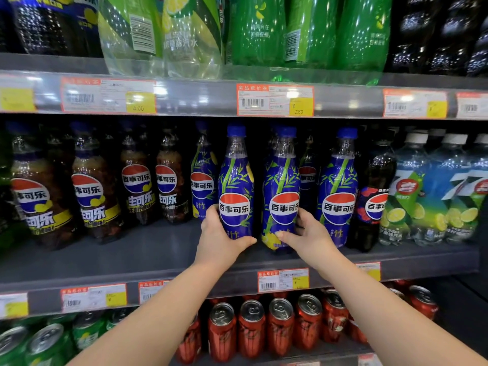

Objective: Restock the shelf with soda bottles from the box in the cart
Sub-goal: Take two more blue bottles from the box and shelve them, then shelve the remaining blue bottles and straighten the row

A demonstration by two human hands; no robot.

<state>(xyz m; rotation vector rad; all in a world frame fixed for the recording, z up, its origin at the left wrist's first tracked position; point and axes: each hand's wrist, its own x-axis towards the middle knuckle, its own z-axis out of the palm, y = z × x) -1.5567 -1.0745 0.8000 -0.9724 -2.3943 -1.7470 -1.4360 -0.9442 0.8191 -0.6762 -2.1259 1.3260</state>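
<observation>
Two blue bamboo-print soda bottles stand upright near the front of the middle shelf (148, 252). My left hand (220, 237) grips the lower part of the left bottle (235, 178). My right hand (307, 237) grips the lower part of the right bottle (282, 180). A third bottle of the same kind (338, 186) stands just right of them, and more stand behind. The cart and the box are out of view.
Dark cola bottles (87, 191) fill the shelf's left side, with bare shelf in front of them. Lemon-lime bottles (412, 196) stand at the right. Green bottles (256, 30) sit on the shelf above, red cans (280, 328) and green cans (47, 344) below.
</observation>
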